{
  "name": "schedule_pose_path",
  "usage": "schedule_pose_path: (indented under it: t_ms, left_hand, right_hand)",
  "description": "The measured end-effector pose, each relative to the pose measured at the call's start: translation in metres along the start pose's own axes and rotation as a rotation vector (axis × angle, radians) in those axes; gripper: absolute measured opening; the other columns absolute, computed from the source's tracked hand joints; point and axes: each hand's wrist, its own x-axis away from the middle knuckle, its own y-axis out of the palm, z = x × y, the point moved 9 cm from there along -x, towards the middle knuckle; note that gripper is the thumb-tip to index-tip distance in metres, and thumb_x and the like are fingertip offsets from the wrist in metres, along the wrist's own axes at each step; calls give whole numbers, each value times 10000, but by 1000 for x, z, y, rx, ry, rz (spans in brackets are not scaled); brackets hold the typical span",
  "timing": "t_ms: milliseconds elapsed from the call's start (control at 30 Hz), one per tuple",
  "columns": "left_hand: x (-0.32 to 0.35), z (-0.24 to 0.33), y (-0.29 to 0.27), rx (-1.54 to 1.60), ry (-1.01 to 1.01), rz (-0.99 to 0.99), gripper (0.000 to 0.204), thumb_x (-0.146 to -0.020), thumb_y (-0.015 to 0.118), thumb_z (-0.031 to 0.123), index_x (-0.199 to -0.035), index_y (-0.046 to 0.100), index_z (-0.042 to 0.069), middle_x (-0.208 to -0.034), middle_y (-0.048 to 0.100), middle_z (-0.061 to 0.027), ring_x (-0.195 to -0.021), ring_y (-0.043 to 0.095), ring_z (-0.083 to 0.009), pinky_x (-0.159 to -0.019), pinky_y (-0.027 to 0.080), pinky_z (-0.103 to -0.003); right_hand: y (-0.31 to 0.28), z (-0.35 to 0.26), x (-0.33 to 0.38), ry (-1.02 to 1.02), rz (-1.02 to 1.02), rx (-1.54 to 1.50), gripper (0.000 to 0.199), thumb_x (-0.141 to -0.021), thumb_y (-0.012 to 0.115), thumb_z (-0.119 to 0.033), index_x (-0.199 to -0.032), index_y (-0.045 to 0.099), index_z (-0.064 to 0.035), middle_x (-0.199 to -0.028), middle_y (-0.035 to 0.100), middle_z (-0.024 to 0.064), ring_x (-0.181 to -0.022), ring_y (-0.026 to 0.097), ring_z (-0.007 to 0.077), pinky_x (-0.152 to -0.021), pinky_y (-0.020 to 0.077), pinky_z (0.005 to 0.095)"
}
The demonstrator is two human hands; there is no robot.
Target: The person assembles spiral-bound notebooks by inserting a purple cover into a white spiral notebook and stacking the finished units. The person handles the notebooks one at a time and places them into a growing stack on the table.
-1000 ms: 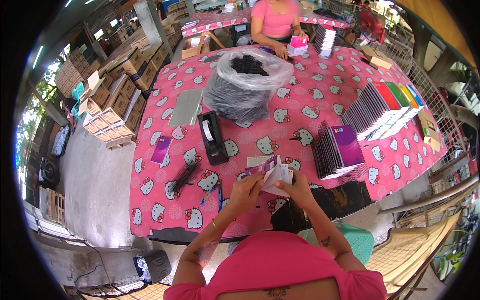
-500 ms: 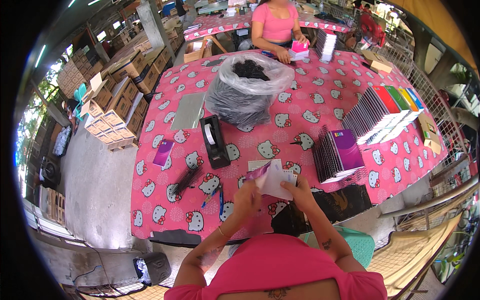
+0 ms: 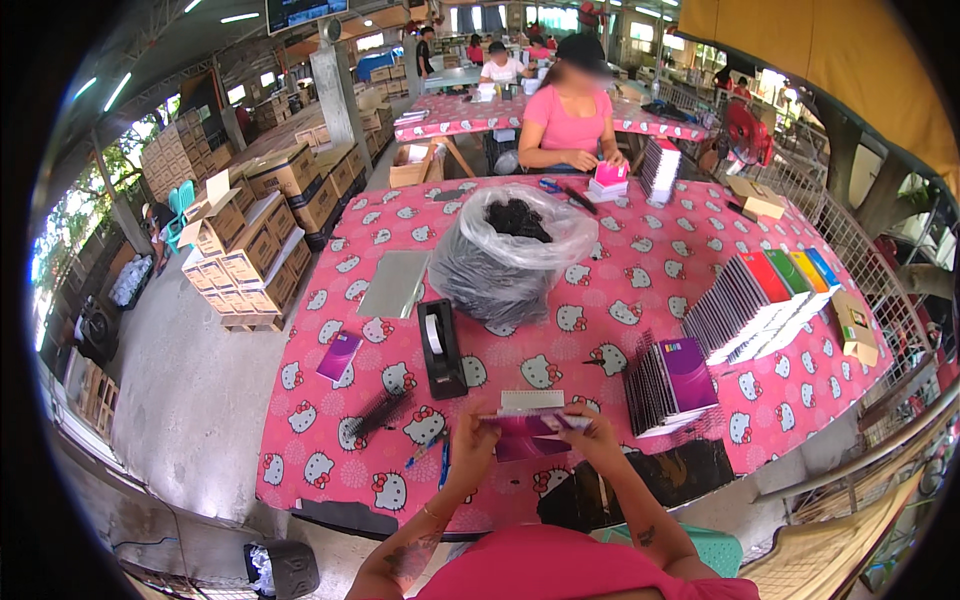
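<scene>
Between my two hands is a purple notebook cover (image 3: 528,426), held level over the near part of the table. My left hand (image 3: 474,438) grips its left end and my right hand (image 3: 594,438) pinches its right end. Just beyond it lies a white sheet block with punched holes (image 3: 531,399). Black wire spirals (image 3: 383,413) lie to the left of my left hand, and a blue pen-like tool (image 3: 445,462) is close by it. Right of my right hand stands a row of spiral notebooks with a purple cover (image 3: 688,375).
A black tape dispenser (image 3: 440,355) and a plastic bag of black spirals (image 3: 495,275) stand on the pink patterned table (image 3: 330,420). Coloured spiral notebooks (image 3: 745,300) are stacked at the right. Across the table, a person (image 3: 570,115) handles pink notebooks (image 3: 609,185).
The view has tilted up, showing more of the room. The purple cover and pages, earlier held upright and fanned, are now turned level with both hands at the ends.
</scene>
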Motion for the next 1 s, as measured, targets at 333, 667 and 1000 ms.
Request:
schedule_pose_path:
  t_ms: [333, 667, 1000]
  left_hand:
    - [11, 12, 16, -451, 88, 47, 490, -943, 461, -76, -1422, 450, 26, -1286, 604, -173, -1175, 593, -269, -996, 447, -341]
    - [-12, 62, -107, -1349, 357, 344, 378, -868, 620, 41, -1241, 594, -17, -1018, 608, -197, -957, 572, -400, -869, 485, -463]
    - [-2, 33, -151, -1674, 458, 330, 251, -896, 601, 74, -1146, 596, 53, -964, 567, -136, -902, 568, -327, -789, 484, -424]
  right_hand:
    - [-2, 36, 0, -139, 191, 201, 380, -837, 655, 78, -1174, 534, -49, -1076, 626, 51, -973, 595, 121, -877, 473, 269]
    - [-6, 29, 2, -63, 192, 132, 277, -850, 743, 9, -1121, 696, -19, -914, 658, -21, -824, 566, 42, -742, 447, 201]
    - [14, 31, -17, -66, 20, 126, 220, -876, 723, -14, -1096, 720, -19, -930, 689, -14, -855, 574, 44, -762, 457, 203]
